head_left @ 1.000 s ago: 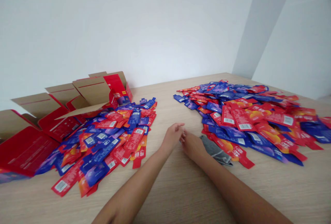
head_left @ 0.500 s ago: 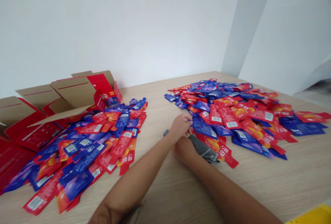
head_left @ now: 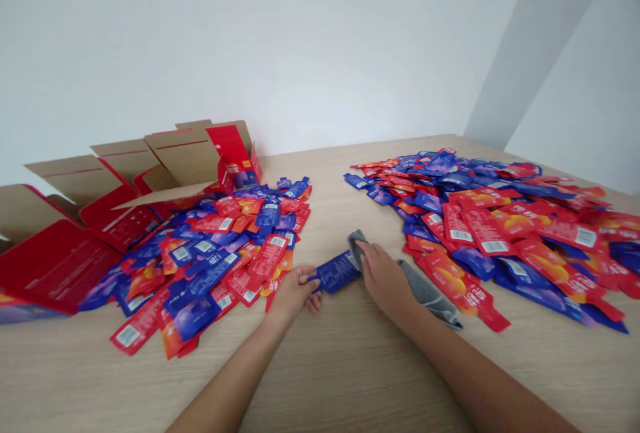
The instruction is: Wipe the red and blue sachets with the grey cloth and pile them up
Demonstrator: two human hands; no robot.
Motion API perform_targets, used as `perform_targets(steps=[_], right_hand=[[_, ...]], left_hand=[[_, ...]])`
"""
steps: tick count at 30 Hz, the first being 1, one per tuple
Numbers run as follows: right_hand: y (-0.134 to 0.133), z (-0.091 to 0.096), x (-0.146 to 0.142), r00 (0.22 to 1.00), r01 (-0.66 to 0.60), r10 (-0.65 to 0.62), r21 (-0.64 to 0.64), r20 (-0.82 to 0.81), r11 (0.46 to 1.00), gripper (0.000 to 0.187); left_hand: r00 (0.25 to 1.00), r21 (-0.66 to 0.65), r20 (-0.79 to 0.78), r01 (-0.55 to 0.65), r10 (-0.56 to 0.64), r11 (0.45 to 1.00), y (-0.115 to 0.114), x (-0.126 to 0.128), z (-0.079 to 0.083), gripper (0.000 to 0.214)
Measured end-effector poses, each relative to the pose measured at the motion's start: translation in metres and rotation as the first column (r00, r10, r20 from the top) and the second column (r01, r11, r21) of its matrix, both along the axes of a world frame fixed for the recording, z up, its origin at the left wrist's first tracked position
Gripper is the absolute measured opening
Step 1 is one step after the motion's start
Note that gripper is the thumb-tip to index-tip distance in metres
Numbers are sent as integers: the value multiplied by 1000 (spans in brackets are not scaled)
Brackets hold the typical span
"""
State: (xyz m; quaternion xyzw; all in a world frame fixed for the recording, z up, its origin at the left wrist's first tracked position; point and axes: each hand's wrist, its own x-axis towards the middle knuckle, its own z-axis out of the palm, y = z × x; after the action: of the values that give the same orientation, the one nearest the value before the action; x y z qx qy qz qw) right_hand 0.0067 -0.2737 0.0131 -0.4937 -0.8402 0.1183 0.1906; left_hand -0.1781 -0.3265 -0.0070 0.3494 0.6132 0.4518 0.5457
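Observation:
My left hand (head_left: 295, 294) pinches the narrow end of a blue sachet (head_left: 337, 273) with white print. The sachet lies nearly level over the middle of the table, between two heaps. At its other end, my right hand (head_left: 386, 281) is closed on a grey cloth (head_left: 429, 296), and part of the cloth touches the sachet there. The rest of the cloth trails under my right wrist to the table. Beside my left hand is the left heap of red and blue sachets (head_left: 203, 256); a larger heap of the same sachets (head_left: 493, 226) spreads out on the right.
Several red cardboard boxes (head_left: 183, 159) with raised brown flaps stand behind and left of the left heap. The light wooden table (head_left: 330, 183) runs back to a white wall (head_left: 310, 53). Loose sachets lie at the edges of both heaps.
My hands have moved apart from the right heap's near edge to the middle, the left one carrying a blue sachet leftward. The grey cloth has come up in my right hand. The view has turned left.

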Motion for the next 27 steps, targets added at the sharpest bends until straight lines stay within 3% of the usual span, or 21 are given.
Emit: perform_targets(steps=[2,4,12,15,18,21,23,24,25,27], right_hand=[[-13,1,-10,985,-170,169,11,32,985,43],[-20,1,-19,959,-255,256,-21,120,967,45],[8,3,-4,954,-2,25,-76,300,997,42],[11,1,1,939,32,-10,-57,343,998,42],[12,-4,3,954,16,1,-53,301,998,42],[16,-8,9,997,13,-8,-55,79,998,40],[22,-7,17,986,39,-39,-2,-162,999,40],[23,-6,20,961,68,-55,39,-272,997,40],[24,-4,23,932,99,-64,82,-358,992,41],[21,0,24,903,107,-35,143,-428,984,40]], left_hand=[[998,4,5,67,-67,998,1,3,1,35],[993,16,-2,121,-121,993,2,5,3,29],[994,-4,27,106,-106,994,0,4,4,26],[995,17,40,94,-95,995,1,4,3,31],[996,25,-37,80,-79,996,1,9,4,35],[969,142,-245,51,-15,989,-3,14,9,31],[872,336,-485,109,73,935,-9,14,13,26],[780,414,-616,198,113,889,-12,13,16,25],[663,442,-736,318,137,839,-15,12,18,27],[397,336,-911,548,116,766,-19,10,19,31]])
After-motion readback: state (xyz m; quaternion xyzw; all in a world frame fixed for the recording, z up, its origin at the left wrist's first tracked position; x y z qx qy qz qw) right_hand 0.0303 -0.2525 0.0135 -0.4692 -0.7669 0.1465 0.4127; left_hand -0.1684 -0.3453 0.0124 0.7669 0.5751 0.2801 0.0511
